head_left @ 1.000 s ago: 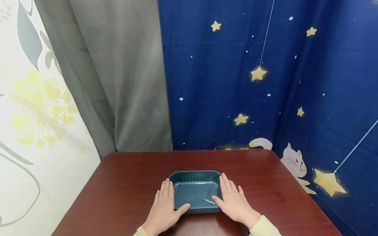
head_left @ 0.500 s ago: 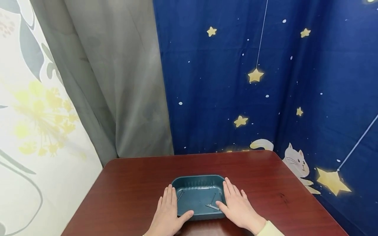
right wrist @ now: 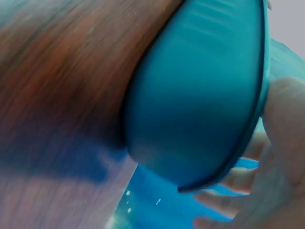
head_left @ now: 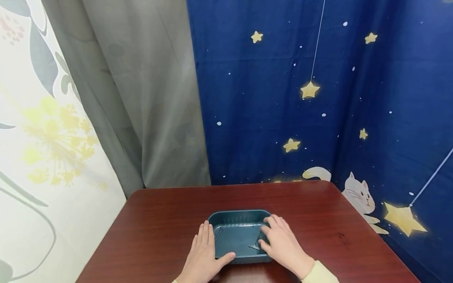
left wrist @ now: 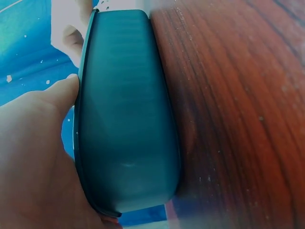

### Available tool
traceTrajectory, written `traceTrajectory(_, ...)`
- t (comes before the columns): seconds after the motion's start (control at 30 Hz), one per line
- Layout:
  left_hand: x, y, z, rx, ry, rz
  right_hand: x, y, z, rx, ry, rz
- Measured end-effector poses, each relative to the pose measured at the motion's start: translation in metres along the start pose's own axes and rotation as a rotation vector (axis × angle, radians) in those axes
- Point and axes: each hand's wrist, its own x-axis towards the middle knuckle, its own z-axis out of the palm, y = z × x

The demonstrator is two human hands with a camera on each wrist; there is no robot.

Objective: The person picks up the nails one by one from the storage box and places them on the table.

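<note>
A dark teal plastic tray [head_left: 249, 259] with rounded corners stands on the table. Several thin, shiny, nail-like metal pieces [head_left: 255, 247] lie scattered in it, some near the right side and others by the left and back walls. My left hand [head_left: 202, 253] rests along the tray's left side, fingers straight, thumb at the front rim; in the left wrist view the thumb meets the rim of the tray [left wrist: 126, 105]. Over the right rim, my right hand [head_left: 286, 247] has its fingers spread and slightly bent above the tray's inside, partly hiding the metal pieces there. Nothing shows between those fingers.
The reddish-brown wooden table [head_left: 170, 212] extends around the tray on all sides. Behind it hang a grey curtain [head_left: 166, 118] and a blue curtain [head_left: 255, 110] printed with stars and a cat.
My right hand has lifted from lying flat along the tray's right side and bent its fingers inward over the rim. My left hand keeps its place on the tray. The head view shifts slightly.
</note>
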Motion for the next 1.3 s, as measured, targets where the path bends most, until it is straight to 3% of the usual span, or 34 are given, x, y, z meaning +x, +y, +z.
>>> traceTrajectory(0.13,0.000,0.000,-0.001,0.007,-0.003,-0.003,0.012,-0.006,0.001,0.051,-0.039,-0.098)
traceTrajectory(0.3,0.000,0.003,-0.003,-0.001,-0.006,0.007,0.020,-0.009,0.001,0.096,-0.144,-0.061)
traceTrajectory(0.63,0.000,0.004,-0.004,0.006,0.013,0.027,0.020,-0.012,0.002,0.049,-0.133,-0.049)
traceTrajectory(1.0,0.001,0.002,-0.004,0.022,0.030,0.032,0.022,-0.015,-0.001,0.013,-0.110,-0.093)
traceTrajectory(1.3,-0.001,-0.001,-0.003,0.010,0.007,0.014,0.025,-0.016,0.000,0.009,-0.206,-0.105)
